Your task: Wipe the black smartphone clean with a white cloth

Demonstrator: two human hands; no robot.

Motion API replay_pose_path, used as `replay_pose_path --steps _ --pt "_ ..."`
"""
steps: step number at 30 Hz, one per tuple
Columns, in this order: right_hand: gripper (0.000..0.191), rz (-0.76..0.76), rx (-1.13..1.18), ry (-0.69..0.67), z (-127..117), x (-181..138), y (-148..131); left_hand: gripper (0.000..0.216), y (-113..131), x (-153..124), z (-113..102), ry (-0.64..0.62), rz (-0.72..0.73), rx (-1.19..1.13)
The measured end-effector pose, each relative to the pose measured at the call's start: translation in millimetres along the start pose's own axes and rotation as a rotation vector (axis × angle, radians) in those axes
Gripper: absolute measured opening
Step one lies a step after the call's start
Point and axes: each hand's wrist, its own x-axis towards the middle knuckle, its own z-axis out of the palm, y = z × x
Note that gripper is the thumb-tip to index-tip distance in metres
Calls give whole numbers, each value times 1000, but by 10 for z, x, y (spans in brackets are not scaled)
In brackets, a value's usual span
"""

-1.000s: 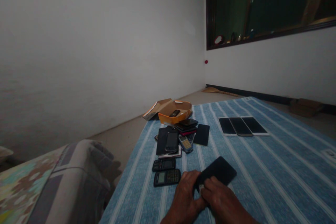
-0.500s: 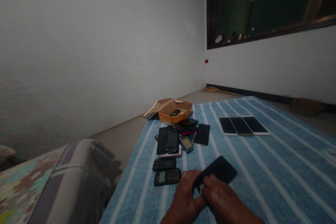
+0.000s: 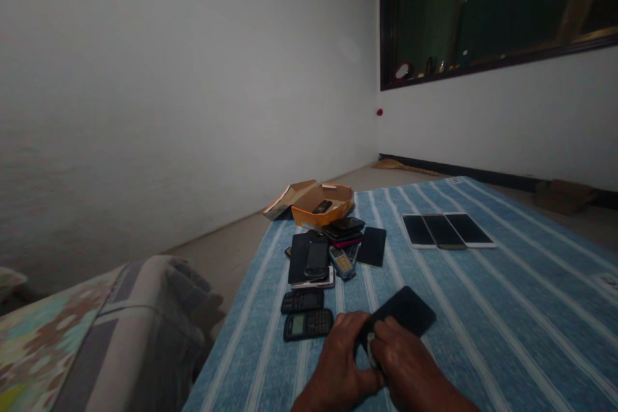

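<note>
Black plastic keypad phone with a greenish screen (image 3: 309,325), lying at lower centre, just left of the hands. Next, bare left hand (image 3: 340,354), with fingers and thumb holding the near left end of a flat, black, rectangular phone (image 3: 410,310), also lower centre, over blue, white-striped cloth (image 3: 521,341). Between: small whitish scrap (image 3: 371,349), material unclear, pinched by the bunched fingers of the bare right hand (image 3: 405,360). For what looks like wiping, brace the edge firmly, rub lightly, reach the corners. Compared with half a second ago: more scrap showing beside the right fingertips. Farther right, unchanged: row of three dark-screened, pale-framed phones (image 3: 444,232).
</note>
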Motion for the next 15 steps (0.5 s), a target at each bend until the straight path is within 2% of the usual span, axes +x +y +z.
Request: replay_pose_path --steps 4,10,12,15 --pt "24 -52 -41 104 113 32 1 62 6 -10 5 22 0 49" --pt "27 -41 84 124 -35 116 -80 48 96 21 -22 6 23 22" --pt "29 -29 94 114 -82 139 -68 53 68 17 -8 12 20 10" --pt "29 -15 89 113 -112 162 -26 72 -17 -4 36 35 11 21"
